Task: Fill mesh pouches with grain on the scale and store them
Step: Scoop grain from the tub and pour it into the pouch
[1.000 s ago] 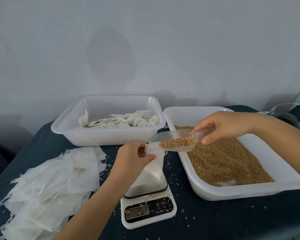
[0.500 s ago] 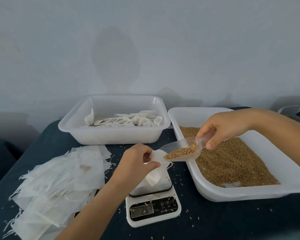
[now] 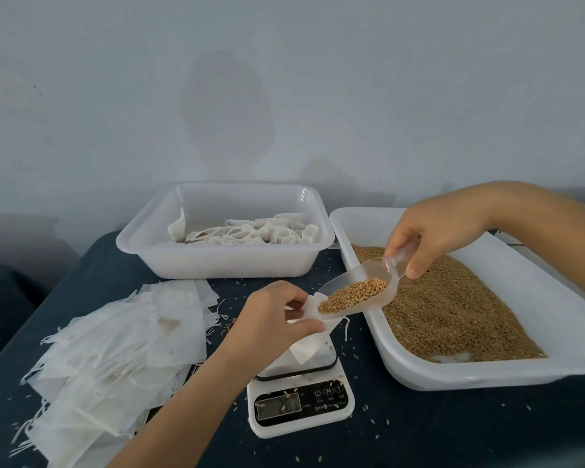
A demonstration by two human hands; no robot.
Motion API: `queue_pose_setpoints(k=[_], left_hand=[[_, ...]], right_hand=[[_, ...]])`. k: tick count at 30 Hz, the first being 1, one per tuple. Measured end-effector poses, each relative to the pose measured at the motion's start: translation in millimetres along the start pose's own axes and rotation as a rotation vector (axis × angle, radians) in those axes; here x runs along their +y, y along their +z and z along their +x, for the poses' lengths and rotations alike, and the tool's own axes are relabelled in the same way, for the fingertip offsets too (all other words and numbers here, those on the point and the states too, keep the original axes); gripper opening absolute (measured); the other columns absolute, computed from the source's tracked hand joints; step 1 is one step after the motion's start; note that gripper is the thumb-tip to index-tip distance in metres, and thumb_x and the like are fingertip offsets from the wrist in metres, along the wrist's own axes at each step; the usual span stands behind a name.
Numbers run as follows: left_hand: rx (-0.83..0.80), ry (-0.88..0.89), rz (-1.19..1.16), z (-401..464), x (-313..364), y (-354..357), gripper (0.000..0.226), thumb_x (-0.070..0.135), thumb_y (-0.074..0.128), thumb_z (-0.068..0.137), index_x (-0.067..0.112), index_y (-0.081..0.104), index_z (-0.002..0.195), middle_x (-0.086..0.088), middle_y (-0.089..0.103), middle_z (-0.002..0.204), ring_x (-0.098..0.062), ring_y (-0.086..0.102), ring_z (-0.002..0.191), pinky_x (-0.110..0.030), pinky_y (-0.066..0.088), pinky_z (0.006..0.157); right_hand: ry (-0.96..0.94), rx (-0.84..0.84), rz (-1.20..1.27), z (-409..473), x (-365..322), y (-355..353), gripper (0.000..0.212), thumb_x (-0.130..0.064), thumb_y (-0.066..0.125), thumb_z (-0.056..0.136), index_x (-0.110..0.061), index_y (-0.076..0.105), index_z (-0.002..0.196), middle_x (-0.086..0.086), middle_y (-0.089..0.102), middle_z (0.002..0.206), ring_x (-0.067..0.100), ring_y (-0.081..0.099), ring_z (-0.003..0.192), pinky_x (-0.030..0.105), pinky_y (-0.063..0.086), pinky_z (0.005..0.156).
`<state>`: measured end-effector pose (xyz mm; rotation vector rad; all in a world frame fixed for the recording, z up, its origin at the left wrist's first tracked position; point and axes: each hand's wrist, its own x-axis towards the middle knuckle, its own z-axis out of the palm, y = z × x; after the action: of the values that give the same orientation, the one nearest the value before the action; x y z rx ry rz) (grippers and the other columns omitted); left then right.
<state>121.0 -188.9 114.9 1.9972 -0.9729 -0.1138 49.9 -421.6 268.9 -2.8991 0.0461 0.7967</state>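
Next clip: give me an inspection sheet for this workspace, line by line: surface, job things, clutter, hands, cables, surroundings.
Surface: dark blue table, loose grains scattered on it.
Job's things: scale with a mesh pouch on its platform; clear scoop loaded with grain, tipped at the pouch mouth; grain tray at right; rear bin holding filled pouches; empty pouch pile at left.
Clutter: stray grains on the scale face.
Hands: left hand pinches the pouch open; right hand grips the scoop handle.
Cables: nothing seen.
Surroundings: plain pale wall.
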Motion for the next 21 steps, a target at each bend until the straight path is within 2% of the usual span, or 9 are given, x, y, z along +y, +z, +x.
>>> queue_pose_setpoints(k=[3,5,8,13,15,18,21], left_hand=[[-0.006,-0.019,-0.047,-1.5,2.5,-0.1,0.017,0.040,0.073,0.074,0.035,0.061,0.085,0.018,0.061,0.090,0.010,0.058,0.082,-0.004,0.046,0.068],[0.006,-0.018,-0.084,-2.3,3.6,-0.2,0.004,0.036,0.066,0.083,0.032,0.066,0.085,0.016,0.063,0.090,0.010,0.057,0.084,-0.004,0.045,0.067],[0.048,-0.019,-0.049,-2.2,2.2,0.1,0.012,0.023,0.061,0.089,0.032,0.065,0.083,0.017,0.063,0.089,0.013,0.054,0.085,-0.001,0.040,0.067],[0.112,-0.060,-0.037,-1.0,0.5,2.1,0.012,0.020,0.063,0.088,0.031,0.064,0.084,0.020,0.062,0.086,0.016,0.052,0.085,0.001,0.039,0.065],[0.134,-0.069,-0.051,-1.6,0.4,3.0,0.011,0.020,0.062,0.089,0.030,0.065,0.085,0.021,0.062,0.085,0.016,0.052,0.083,0.000,0.039,0.064],[0.154,-0.086,-0.064,-2.0,0.2,4.5,0.008,0.022,0.062,0.089,0.028,0.067,0.088,0.020,0.062,0.085,0.016,0.052,0.082,-0.001,0.039,0.063],[0.161,-0.096,-0.066,-1.7,0.4,5.7,0.008,0.022,0.061,0.089,0.027,0.067,0.090,0.020,0.062,0.086,0.016,0.052,0.081,0.000,0.039,0.062]], right_hand=[[0.029,0.022,-0.055,-1.0,-4.8,-3.1,0.028,-0.032,0.074,0.080,-0.038,0.068,0.107,-0.021,0.069,0.099,0.004,0.063,0.097,0.025,0.048,0.092],[0.032,0.018,-0.074,-2.4,-7.1,-4.3,0.028,-0.033,0.074,0.080,-0.037,0.068,0.107,-0.018,0.069,0.100,0.007,0.064,0.098,0.029,0.049,0.093],[0.037,0.015,-0.097,-4.9,-11.7,-5.9,0.023,-0.035,0.074,0.079,-0.042,0.066,0.100,-0.020,0.069,0.097,0.008,0.064,0.096,0.025,0.049,0.090],[0.061,0.025,-0.130,-5.7,-16.7,-8.6,0.031,-0.037,0.073,0.079,-0.039,0.065,0.109,-0.024,0.065,0.102,0.003,0.062,0.098,0.023,0.046,0.091],[0.068,0.027,-0.134,-6.8,-18.8,-9.6,0.029,-0.037,0.073,0.079,-0.040,0.064,0.107,-0.026,0.063,0.101,-0.001,0.060,0.098,0.019,0.045,0.089],[0.076,0.027,-0.156,-9.1,-22.7,-12.1,0.025,-0.036,0.074,0.079,-0.041,0.064,0.102,-0.023,0.065,0.101,0.003,0.062,0.098,0.024,0.046,0.092],[0.092,0.024,-0.198,-9.8,-26.8,-14.6,0.030,-0.035,0.073,0.080,-0.036,0.066,0.108,-0.016,0.067,0.104,0.009,0.064,0.098,0.030,0.047,0.095]])
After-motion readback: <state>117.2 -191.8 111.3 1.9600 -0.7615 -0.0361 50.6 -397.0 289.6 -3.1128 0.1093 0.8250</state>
